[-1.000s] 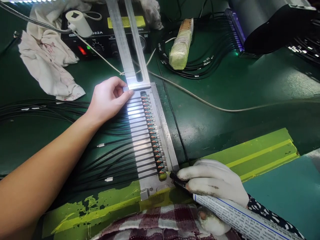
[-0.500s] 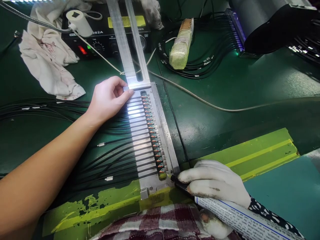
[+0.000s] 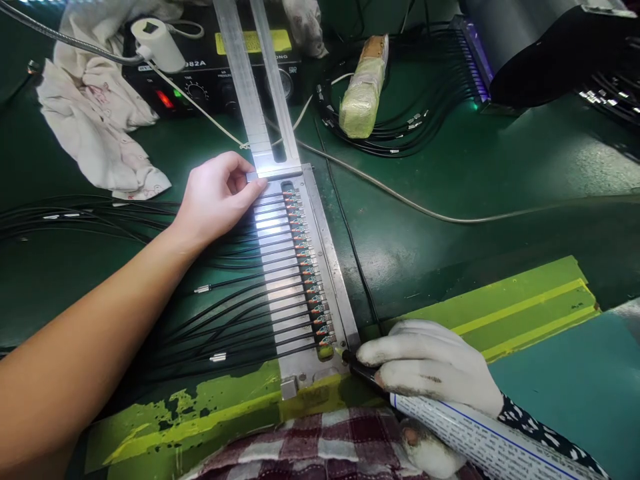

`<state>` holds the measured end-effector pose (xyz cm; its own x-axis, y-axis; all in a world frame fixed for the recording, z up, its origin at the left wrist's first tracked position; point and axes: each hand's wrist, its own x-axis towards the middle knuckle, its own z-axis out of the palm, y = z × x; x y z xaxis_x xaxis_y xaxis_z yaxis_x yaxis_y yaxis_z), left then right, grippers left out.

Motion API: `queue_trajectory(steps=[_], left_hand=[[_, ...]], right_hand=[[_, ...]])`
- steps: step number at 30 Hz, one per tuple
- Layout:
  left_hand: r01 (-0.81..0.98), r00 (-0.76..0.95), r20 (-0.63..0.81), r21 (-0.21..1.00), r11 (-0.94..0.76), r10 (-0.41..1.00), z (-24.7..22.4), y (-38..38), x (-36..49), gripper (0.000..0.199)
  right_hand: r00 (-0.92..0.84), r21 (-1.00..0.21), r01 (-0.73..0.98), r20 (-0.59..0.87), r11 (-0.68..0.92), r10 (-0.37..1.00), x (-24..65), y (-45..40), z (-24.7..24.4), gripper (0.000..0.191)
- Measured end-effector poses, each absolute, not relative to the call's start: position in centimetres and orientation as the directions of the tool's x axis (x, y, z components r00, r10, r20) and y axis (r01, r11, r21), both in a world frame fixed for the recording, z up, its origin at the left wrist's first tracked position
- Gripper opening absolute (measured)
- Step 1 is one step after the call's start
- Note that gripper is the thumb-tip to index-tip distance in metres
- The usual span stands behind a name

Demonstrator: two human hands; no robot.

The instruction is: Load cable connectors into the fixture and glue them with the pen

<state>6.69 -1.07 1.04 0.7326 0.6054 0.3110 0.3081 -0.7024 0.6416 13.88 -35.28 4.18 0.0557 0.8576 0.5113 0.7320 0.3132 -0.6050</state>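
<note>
A long metal fixture (image 3: pixel 285 280) lies on the green mat, with several black cables (image 3: pixel 240 313) running into it from the left and small connectors in a row along its slot. My bare left hand (image 3: pixel 220 193) pinches the fixture's edge near its upper end, thumb on top. In my gloved right hand (image 3: pixel 430 367) is a white printed tube (image 3: pixel 460 427) with a black nozzle. The nozzle's tip is at the fixture's lower right, beside the lowest connector.
A black control box (image 3: pixel 200 93) with a red switch stands at the back, near white cloths (image 3: pixel 100 127). Right of it lie a taped block (image 3: pixel 363 100) and coiled black cables. A purple-lit device (image 3: pixel 540 53) stands at the back right; yellow-green tape (image 3: pixel 530 307) crosses the front.
</note>
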Motion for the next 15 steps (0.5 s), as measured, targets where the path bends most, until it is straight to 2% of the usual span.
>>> queue_trajectory(steps=[15], left_hand=[[0.296,0.740,0.322,0.633,-0.716,0.591,0.94,-1.00,6.64,0.027]], right_hand=[[0.092,-0.617,0.734,0.506,0.285,0.857,13.56,-34.70,4.37,0.028]])
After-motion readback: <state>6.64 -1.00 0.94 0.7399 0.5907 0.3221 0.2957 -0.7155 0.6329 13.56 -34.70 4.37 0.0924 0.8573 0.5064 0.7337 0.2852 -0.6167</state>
